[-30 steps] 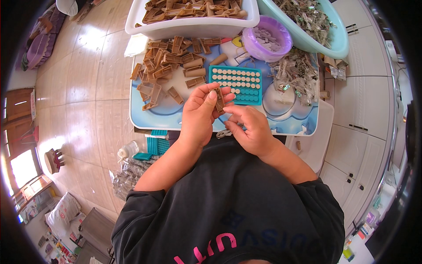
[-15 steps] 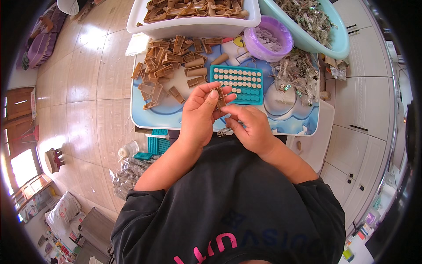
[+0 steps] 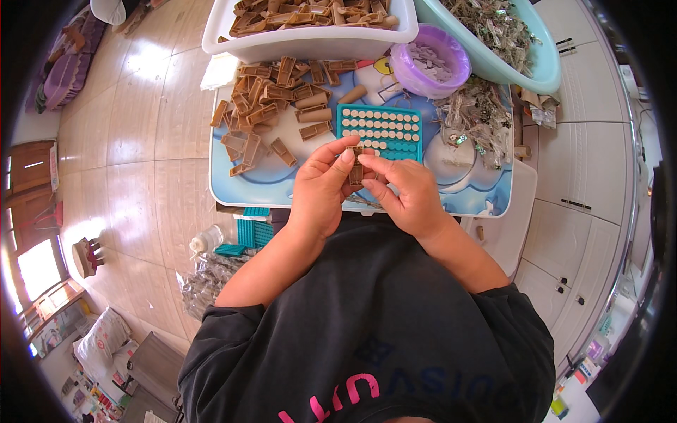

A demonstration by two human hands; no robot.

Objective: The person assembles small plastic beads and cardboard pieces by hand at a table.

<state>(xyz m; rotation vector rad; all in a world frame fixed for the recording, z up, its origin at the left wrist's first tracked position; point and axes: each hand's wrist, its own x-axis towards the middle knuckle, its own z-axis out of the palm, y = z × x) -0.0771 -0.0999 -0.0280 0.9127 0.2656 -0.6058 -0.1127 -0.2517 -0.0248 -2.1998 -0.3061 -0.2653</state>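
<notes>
My left hand [image 3: 319,185] is closed round a narrow brown plastic casing [image 3: 356,175], its thumb on the upper end and the hollow side facing up. Against the same casing, my right hand [image 3: 411,194] sets its index fingertip near the top, with the thumb by the lower part. Anything small between those fingertips is hidden. Thin wires [image 3: 365,202] show faintly under my hands at the table's near edge. Just beyond my fingers lies a teal tray [image 3: 417,146] with rows of small round cream pieces. A pile of similar brown casings [image 3: 264,113] lies to the left.
A white tub [image 3: 310,47] of brown casings stands at the back. Right of it are a purple-lined bowl [image 3: 402,67] of small grey pieces and a pale-teal basin [image 3: 549,70] of bagged parts. Bagged wire bundles [image 3: 479,116] lie on the patterned table [image 3: 247,190].
My right hand has moved up along the casing, its index finger now near the upper end. The casing stands more upright, and the wire loop below my right hand is less visible.
</notes>
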